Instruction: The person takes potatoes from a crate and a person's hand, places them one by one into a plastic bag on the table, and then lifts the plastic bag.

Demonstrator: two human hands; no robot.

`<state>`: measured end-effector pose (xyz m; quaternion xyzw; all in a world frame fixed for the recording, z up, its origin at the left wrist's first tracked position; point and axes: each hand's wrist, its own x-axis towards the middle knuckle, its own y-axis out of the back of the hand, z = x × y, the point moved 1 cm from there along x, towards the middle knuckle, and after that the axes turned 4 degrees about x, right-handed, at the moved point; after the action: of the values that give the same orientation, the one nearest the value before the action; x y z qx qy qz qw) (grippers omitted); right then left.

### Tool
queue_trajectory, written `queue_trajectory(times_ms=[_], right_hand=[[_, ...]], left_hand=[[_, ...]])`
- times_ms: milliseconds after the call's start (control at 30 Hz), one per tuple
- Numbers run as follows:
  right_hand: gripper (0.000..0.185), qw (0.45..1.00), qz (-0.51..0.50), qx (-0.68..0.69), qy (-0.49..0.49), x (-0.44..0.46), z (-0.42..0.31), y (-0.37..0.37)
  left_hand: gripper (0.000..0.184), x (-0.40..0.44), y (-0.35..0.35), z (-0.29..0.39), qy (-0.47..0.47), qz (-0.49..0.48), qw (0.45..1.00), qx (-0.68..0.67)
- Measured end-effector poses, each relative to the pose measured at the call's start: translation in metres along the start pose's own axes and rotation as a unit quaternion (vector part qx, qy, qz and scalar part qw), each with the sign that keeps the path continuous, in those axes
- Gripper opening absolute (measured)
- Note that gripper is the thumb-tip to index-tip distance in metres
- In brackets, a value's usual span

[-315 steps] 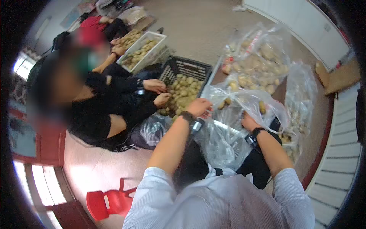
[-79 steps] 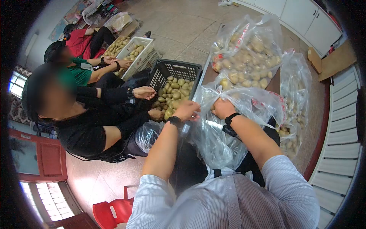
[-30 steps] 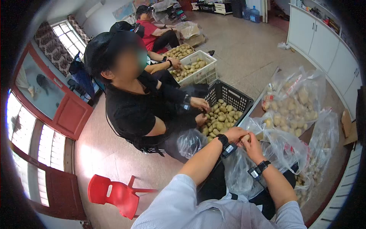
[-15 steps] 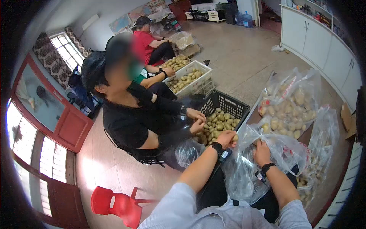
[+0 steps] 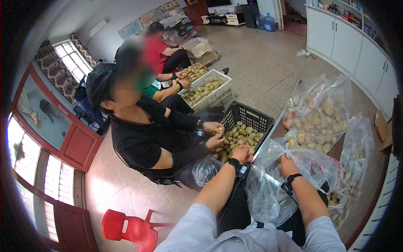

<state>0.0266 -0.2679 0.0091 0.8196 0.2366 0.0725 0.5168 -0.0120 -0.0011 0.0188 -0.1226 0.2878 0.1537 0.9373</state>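
Black crate [image 5: 268, 122]; red chair [image 5: 136, 229]; white cabinet [image 5: 336, 40]

open air over far half of black crate [image 5: 254, 116], co-worker's hands [image 5: 214, 127] left, bags [image 5: 317, 122] right

Hidden by the clear plastic bag [image 5: 268, 197]: fingertips of the right hand [image 5: 288, 166]. Unclear: any grip in the left hand [image 5: 242, 154], by the black plastic crate [image 5: 261, 122]. Cut off below: pale striped shirt [image 5: 191, 231].
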Motion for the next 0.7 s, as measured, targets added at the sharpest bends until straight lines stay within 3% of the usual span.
queue_trajectory(times_ms=[233, 433, 467, 500, 533, 600, 700], right_hand=[[0.03, 0.993, 0.041, -0.087, 0.067, 0.0, 0.006, -0.011], [0.037, 0.992, 0.079, -0.091, 0.048, -0.029, -0.003, -0.002], [0.037, 0.991, 0.08, -0.091, 0.047, -0.031, -0.004, -0.002], [0.04, 0.994, 0.062, -0.083, 0.017, -0.033, -0.004, -0.003], [0.042, 0.996, 0.044, -0.075, -0.013, -0.034, -0.004, -0.004], [0.046, 0.996, 0.049, -0.07, -0.017, -0.043, -0.005, -0.004], [0.052, 0.998, 0.05, -0.039, -0.02, -0.056, -0.007, 0.004]], left_hand=[[0.026, -0.002, 0.008, 0.004, -0.003, 0.005, 1.0, -0.005], [0.025, 0.017, 0.027, -0.009, 0.001, 0.041, 0.998, -0.043], [0.023, 0.023, 0.038, -0.008, -0.179, 0.062, 0.903, 0.385], [0.021, 0.03, 0.045, -0.012, -0.319, 0.069, 0.606, 0.725], [0.021, 0.043, 0.054, -0.018, -0.32, 0.069, 0.606, 0.725], [0.048, 0.058, 0.063, -0.026, -0.281, 0.037, 0.634, 0.719], [0.049, 0.057, 0.066, -0.03, -0.3, 0.077, 0.655, 0.689]])
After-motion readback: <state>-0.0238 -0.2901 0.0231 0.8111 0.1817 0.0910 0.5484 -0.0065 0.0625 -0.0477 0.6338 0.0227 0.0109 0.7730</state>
